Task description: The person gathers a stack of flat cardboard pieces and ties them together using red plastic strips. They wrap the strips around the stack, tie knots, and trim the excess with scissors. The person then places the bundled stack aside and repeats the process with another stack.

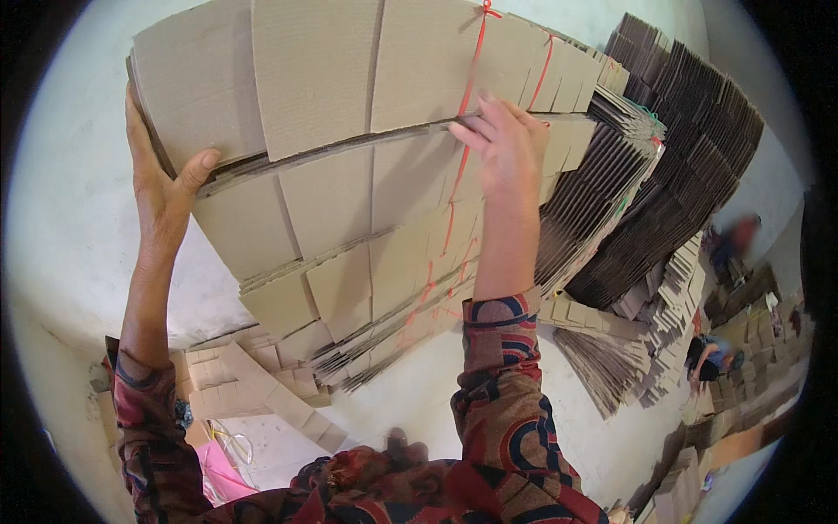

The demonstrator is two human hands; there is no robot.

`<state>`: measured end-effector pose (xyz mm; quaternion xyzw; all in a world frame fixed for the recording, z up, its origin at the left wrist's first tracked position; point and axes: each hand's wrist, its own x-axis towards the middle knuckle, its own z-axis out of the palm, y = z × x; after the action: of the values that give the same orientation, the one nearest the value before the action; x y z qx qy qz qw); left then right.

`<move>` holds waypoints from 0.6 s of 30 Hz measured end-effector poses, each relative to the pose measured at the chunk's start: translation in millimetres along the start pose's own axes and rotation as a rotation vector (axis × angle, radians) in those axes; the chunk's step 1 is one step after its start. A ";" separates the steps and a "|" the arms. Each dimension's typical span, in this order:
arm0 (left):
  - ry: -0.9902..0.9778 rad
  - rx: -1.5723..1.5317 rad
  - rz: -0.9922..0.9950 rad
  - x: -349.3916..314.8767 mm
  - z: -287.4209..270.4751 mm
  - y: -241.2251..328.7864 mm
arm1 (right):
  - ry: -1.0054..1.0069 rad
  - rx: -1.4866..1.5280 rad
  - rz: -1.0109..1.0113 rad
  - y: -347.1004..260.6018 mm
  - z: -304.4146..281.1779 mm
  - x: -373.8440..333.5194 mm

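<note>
Strings (474,65) across cardboard (316,79) (tiered)

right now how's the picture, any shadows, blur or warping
Head view: a soft shadow on the cardboard stack, left of the right hand; head view: fisheye bending, with the stack's rows curving and the corners black; head view: the far person in red at right blurred, the near cardboard clearer.
</note>
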<state>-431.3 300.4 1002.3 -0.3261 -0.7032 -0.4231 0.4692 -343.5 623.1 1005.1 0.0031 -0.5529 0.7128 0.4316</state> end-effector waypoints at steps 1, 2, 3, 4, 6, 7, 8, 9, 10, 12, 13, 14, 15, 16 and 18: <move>-0.018 -0.034 -0.059 0.9 -1.3 -1.2 | 0.018 -0.111 0.018 -7.2 -0.6 0.8; -0.029 -0.016 -0.078 2.5 -3.9 -1.9 | 0.038 -0.221 0.035 -13.9 0.1 2.0; -0.049 -0.004 -0.098 3.1 -4.8 -3.1 | 0.070 -0.518 -0.004 -18.6 -2.0 2.1; -0.070 0.008 -0.118 3.1 -5.2 -4.8 | 0.102 -0.814 -0.043 -22.8 -3.4 2.2; -0.090 -0.028 -0.180 -0.8 -7.0 -6.4 | 0.171 -1.067 -0.341 -16.5 -7.4 0.3; -0.093 -0.050 -0.208 -2.1 -6.6 -6.9 | 0.206 -1.013 -0.611 -2.5 -7.0 -0.3; -0.056 -0.080 -0.194 -3.2 -5.1 -8.0 | 0.236 -0.947 -0.878 10.2 -4.8 -1.1; -0.026 -0.090 -0.181 -4.7 -4.6 -12.0 | 0.166 -0.914 -0.849 26.2 1.0 -0.8; 0.003 -0.115 -0.170 -7.1 -0.8 -14.1 | 0.101 -0.895 -0.825 37.5 4.9 -0.8; 0.041 -0.265 -0.156 -9.9 10.6 -8.9 | 0.044 -0.937 -0.829 53.7 13.4 1.6; 0.050 -0.277 -0.142 -13.5 15.3 -5.4 | 0.049 -0.958 -0.828 76.8 24.1 2.5; 0.073 -0.291 -0.123 -12.2 12.9 1.1 | 0.053 -0.972 -0.839 82.6 33.2 0.5; 0.081 -0.236 -0.150 -13.8 11.6 -1.7 | 0.054 -0.970 -0.819 87.2 36.0 -0.2; 0.088 -0.182 -0.178 -14.4 11.1 -6.1 | 0.056 -0.968 -0.800 90.7 38.5 -0.9; 0.092 -0.142 -0.173 -13.1 10.8 -8.9 | 0.073 -0.985 -0.789 98.9 39.8 -2.3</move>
<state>-438.5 305.6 985.4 -0.2770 -0.6747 -0.5253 0.4384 -422.0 588.6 941.8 -0.0165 -0.7584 0.1618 0.6312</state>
